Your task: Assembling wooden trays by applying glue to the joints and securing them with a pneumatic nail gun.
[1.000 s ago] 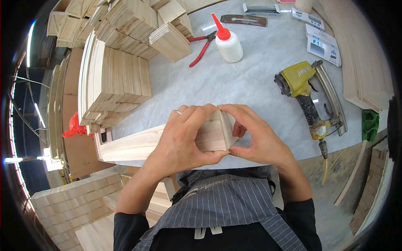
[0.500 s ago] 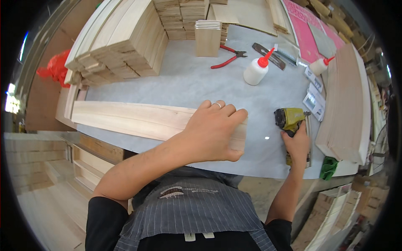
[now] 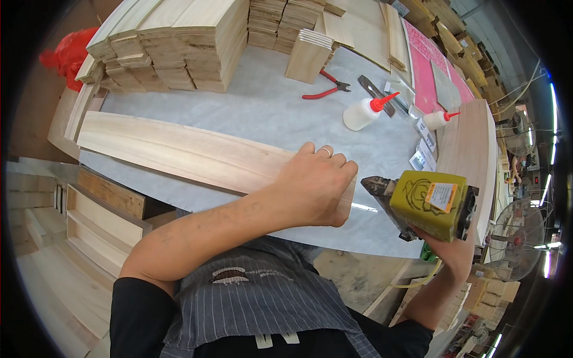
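Left hand [image 3: 316, 190] grips the right end of the board [image 3: 185, 146], fingers over its far edge; the board runs left along the near side of the surface [image 3: 262, 80]. Right hand [image 3: 449, 249] holds the nail gun [image 3: 427, 206] just right of that end, not touching, fingers mostly hidden. Bottle [image 3: 359, 115] and pliers [image 3: 322, 94] sit beyond, wood stack [image 3: 179, 53] far left.

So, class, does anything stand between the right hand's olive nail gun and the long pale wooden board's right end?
Nothing visible blocks the nail gun; the left hand grips the board just short of that end.
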A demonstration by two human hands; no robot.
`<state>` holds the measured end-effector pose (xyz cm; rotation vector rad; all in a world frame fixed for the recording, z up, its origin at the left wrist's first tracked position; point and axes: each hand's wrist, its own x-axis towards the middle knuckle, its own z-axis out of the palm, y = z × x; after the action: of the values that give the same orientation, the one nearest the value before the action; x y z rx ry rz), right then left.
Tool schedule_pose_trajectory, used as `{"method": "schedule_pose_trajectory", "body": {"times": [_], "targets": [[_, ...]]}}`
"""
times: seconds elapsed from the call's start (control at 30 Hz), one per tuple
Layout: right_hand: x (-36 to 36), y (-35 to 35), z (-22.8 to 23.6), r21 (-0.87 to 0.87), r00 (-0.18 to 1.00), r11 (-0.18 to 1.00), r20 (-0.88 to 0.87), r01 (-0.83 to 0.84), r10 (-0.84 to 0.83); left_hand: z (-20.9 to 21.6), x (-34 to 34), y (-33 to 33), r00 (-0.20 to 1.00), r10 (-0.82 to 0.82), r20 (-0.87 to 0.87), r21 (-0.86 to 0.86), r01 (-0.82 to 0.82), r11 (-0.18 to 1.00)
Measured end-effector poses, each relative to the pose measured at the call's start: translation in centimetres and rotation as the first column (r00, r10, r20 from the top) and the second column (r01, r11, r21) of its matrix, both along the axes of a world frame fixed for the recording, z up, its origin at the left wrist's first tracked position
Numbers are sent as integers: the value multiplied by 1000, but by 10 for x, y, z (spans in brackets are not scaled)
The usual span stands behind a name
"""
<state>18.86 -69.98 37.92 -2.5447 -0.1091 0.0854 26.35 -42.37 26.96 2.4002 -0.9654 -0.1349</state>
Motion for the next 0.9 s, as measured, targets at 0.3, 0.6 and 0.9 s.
{"method": "schedule_pose_trajectory", "body": {"times": [0.3, 0.6, 0.9], "targets": [[27, 33, 13, -57, 998, 996, 13, -67, 68, 1, 1, 0, 1000, -14, -12, 8, 15, 1000], [34, 34, 9, -57, 997, 996, -30, -67, 66, 2, 2, -1, 1000, -10, -26, 27, 11, 1000], [29, 38, 21, -224, 983, 958, -3, -178, 182, -4, 1, -1, 1000, 12, 14, 10, -12, 1000]]}}
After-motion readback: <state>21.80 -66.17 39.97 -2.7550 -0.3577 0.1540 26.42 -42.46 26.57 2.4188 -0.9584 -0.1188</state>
